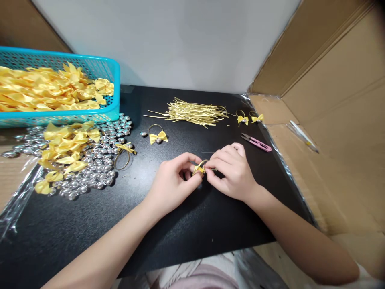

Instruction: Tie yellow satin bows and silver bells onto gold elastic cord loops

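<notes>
Between my two hands, above the black tabletop, is a yellow bow (200, 170) with a loop of gold cord. My left hand (177, 176) pinches the bow and cord between thumb and forefinger. From the other side my right hand (230, 170) closes its fingertips on the same piece, and a short end of cord shows under them. Most of the bow is hidden by fingers. Beyond my right hand lie pink thread snips (257, 142). A finished-looking bow with a silver bead and cord loop (158, 137) lies beyond my left hand.
A turquoise basket (116, 86) of yellow bows stands back left. Before it, loose bows (70, 140) lie on many silver beads (100, 174). A bow with a gold ring (122, 158) is nearby. Gold cords (195, 112) lie at the back; white tweezers (303, 136) rest on cardboard at right.
</notes>
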A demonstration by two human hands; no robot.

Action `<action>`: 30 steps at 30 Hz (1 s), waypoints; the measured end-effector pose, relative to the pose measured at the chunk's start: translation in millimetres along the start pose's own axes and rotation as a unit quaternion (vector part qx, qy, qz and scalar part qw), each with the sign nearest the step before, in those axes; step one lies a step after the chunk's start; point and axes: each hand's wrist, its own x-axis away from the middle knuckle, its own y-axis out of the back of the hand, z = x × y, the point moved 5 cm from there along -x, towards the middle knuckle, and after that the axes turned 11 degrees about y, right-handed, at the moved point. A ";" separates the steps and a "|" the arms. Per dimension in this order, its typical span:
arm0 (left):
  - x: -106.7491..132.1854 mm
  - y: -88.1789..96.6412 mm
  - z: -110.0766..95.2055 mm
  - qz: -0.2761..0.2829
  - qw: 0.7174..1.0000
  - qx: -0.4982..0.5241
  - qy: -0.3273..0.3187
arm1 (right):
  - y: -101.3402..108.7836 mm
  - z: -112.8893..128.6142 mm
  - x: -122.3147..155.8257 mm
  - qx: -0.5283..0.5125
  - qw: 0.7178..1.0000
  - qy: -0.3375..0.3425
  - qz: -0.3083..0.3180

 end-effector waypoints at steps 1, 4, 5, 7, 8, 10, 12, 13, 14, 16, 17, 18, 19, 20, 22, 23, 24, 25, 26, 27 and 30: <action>-0.4 -0.1 0.2 0.002 1.000 0.003 0.003 | -0.1 0.0 0.1 -0.007 1.000 -0.002 -0.004; -1.1 -0.3 0.2 0.009 1.000 0.008 0.008 | -0.7 0.3 0.4 -0.026 1.000 -0.001 -0.018; -1.1 -0.1 0.0 0.009 1.000 0.008 0.007 | -0.9 0.5 0.6 -0.030 0.999 0.000 -0.023; -0.6 0.7 -0.8 0.004 1.000 0.002 0.002 | -1.0 0.3 0.9 -0.033 0.999 0.000 -0.033; -0.2 1.2 -1.4 0.000 1.000 -0.003 -0.003 | -1.1 0.2 1.1 -0.034 0.999 -0.001 -0.037; 0.6 2.5 -2.6 -0.012 1.000 -0.021 -0.013 | -1.3 0.0 1.3 -0.033 0.998 -0.001 -0.046; 1.1 3.9 -3.6 -0.027 0.999 -0.040 -0.017 | -1.5 0.1 1.2 -0.030 0.998 -0.002 -0.053; 1.2 4.4 -3.9 -0.033 0.998 -0.047 -0.018 | -1.8 0.2 1.1 -0.027 0.998 -0.002 -0.056; 1.2 4.7 -4.1 -0.038 0.998 -0.053 -0.017 | -2.3 0.4 0.9 -0.024 0.998 -0.003 -0.056; 1.0 4.7 -4.1 -0.043 0.997 -0.059 -0.014 | -3.7 0.9 0.6 -0.019 0.998 -0.006 -0.053; 0.9 4.6 -4.1 -0.045 0.997 -0.063 -0.013 | -4.5 1.2 0.6 -0.017 0.999 -0.009 -0.050; 0.9 4.6 -4.0 -0.050 0.996 -0.068 -0.012 | -5.2 1.6 0.6 -0.014 0.999 -0.011 -0.047; 0.9 4.6 -4.0 -0.054 0.996 -0.074 -0.012 | -5.8 2.0 0.7 -0.012 0.999 -0.012 -0.046; 0.9 4.5 -3.9 -0.058 0.995 -0.079 -0.011 | -6.1 2.4 0.8 -0.009 0.999 -0.014 -0.047; 0.8 4.4 -3.9 -0.065 0.994 -0.083 -0.013 | -6.6 3.0 1.1 -0.007 0.999 -0.017 -0.050; 0.6 4.3 -3.7 -0.065 0.994 -0.082 -0.013 | -6.8 3.0 1.2 -0.007 0.998 -0.019 -0.051; 0.3 4.1 -3.3 -0.064 0.995 -0.078 -0.012 | -7.1 2.9 1.3 -0.009 0.998 -0.023 -0.051; 0.0 4.1 -2.9 -0.063 0.995 -0.072 -0.011 | -7.4 2.8 1.4 -0.013 0.998 -0.027 -0.050; -0.3 4.1 -2.2 -0.061 0.996 -0.066 -0.009 | -7.5 2.6 1.5 -0.016 0.998 -0.030 -0.051; -0.7 4.0 -1.5 -0.059 0.996 -0.059 -0.006 | -7.4 2.4 1.5 -0.020 0.998 -0.034 -0.052; -2.0 4.2 1.3 -0.054 0.998 -0.033 0.010 | -6.4 2.1 1.6 -0.028 0.997 -0.045 -0.061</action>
